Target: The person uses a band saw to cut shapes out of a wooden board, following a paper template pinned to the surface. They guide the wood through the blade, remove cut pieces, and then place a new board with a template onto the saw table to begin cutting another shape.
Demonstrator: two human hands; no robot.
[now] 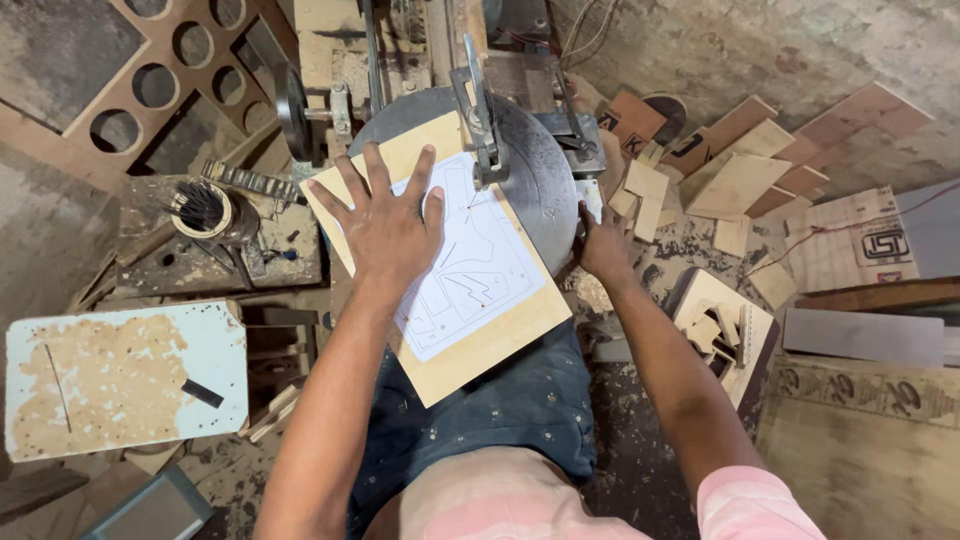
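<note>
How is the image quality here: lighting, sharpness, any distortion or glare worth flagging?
Head view: light is soft and even, with no harsh glare; the left hand casts only a faint shadow on the plywood board. The paper template is sharp enough to show its drawn outlines. Wide-angle bending shows at the edges. The right hand sits in dimmer shade beside the round saw table.

1. Small woodworking workshop, rough and dusty.
2. Scroll-saw type machine with round metal table and blade arm at centre.
3. Plywood sheet with paper cutting pattern lying on that table.
4. Board with round cut-out holes leaning at upper left.
5. Wood offcuts heaped at right, sawdust over bare floor.
6. Tub of thin rods or blades on grimy counter; paint-worn stool at left.
</note>
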